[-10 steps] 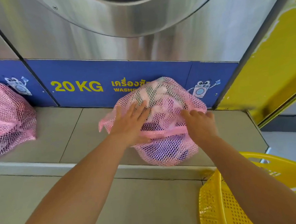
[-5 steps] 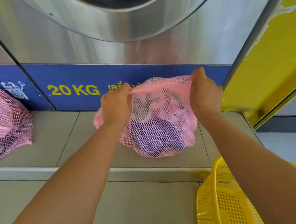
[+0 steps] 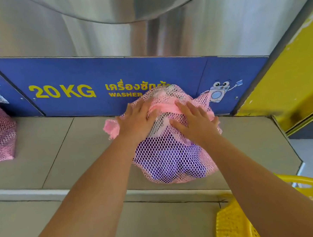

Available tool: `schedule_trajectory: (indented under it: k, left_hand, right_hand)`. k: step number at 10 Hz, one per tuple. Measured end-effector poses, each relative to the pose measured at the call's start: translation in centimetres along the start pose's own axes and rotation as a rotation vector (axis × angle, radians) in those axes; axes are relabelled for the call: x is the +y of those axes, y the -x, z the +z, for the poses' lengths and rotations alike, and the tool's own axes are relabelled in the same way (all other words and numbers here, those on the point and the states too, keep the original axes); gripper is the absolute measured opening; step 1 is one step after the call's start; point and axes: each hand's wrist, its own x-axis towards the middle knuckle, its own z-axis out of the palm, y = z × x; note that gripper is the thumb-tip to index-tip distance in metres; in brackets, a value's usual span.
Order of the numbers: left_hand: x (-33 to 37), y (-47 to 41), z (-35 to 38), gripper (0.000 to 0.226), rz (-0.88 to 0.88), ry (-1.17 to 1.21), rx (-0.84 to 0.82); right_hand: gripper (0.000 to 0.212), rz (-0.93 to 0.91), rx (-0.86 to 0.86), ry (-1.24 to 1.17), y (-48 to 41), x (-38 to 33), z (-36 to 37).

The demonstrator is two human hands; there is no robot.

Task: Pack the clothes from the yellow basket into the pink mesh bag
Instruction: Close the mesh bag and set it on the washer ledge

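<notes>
The pink mesh bag (image 3: pixel 173 159) sits on a grey tiled ledge, stuffed with clothes; purple cloth shows through its lower half and pale cloth near the top. My left hand (image 3: pixel 135 122) lies flat on the bag's upper left side with fingers straight. On the upper right side, my right hand (image 3: pixel 195 122) presses down the same way. A pink band of the bag's rim (image 3: pixel 167 107) runs between the fingertips. The yellow basket (image 3: pixel 233 223) stands at the bottom right, partly hidden by my right forearm.
A second filled pink mesh bag (image 3: pixel 0 135) lies at the left edge of the ledge (image 3: pixel 53 152). A steel washer front with a blue "20 KG WASHER" panel (image 3: pixel 68 90) rises behind. A yellow wall (image 3: pixel 293 84) closes the right side.
Half a second ago both hands gripped the bag's rim and held it up. Now the bag is set down and both hands press flat on its top.
</notes>
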Motion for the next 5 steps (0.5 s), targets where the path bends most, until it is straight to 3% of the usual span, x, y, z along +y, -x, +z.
schedule_trajectory:
  k: [2,5]
  left_hand:
    - [0.2,-1.2,2.0,0.064,-0.041,-0.329,-0.022]
    - [4.2,4.7,-9.2,0.066,-0.084,-0.508,-0.043]
  right_hand:
    - [0.075,0.051,-0.072,0.129,-1.2,0.2,2.3]
    - [0.062,0.053,-0.102,0.121,5.5,-1.6,-9.1]
